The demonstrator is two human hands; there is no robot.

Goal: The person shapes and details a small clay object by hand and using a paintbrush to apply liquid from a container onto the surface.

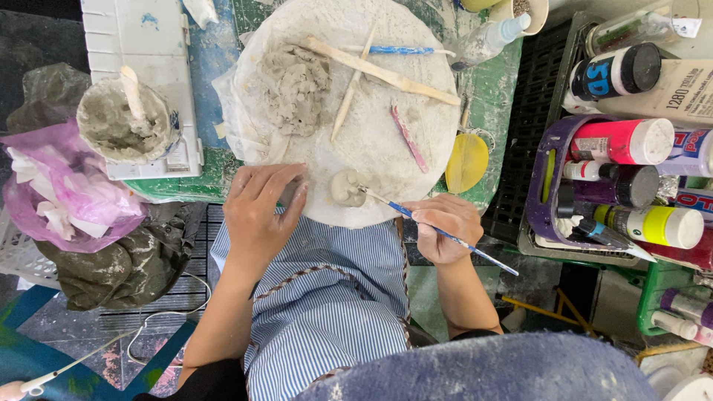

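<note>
Blue cloth (490,367), speckled with white, fills the bottom edge closest to the camera, and a striped blue and white apron (327,297) lies just above it.

The right hand (444,226) has its fingers (431,217) pinched together on a thin blue brush (438,230). The brush tip touches a small grey clay piece (347,187) that sits just past those fingers, on the near edge of a round white board (356,156). The left hand (260,208) rests on the same edge, right beside the clay piece. Its fingers (286,189) are curled and close together. I cannot tell if they hold anything.

Farther out from both hands, on the board, sit a big lump of grey clay (295,85), some crossed wooden sticks (371,70), a pink tool (407,137) and another blue brush (401,50). A yellow disc (466,162) lies just off the board, a little beyond the right fingers.

Out past the left fingers stands a clay-covered cup (122,122) with a stick in it, on a white tray (148,44). A pink plastic bag (67,189) is off to that side too. Well away from the right fingers, a purple basket (538,200) holds paint bottles (631,141) in pink, yellow and dark colours.
</note>
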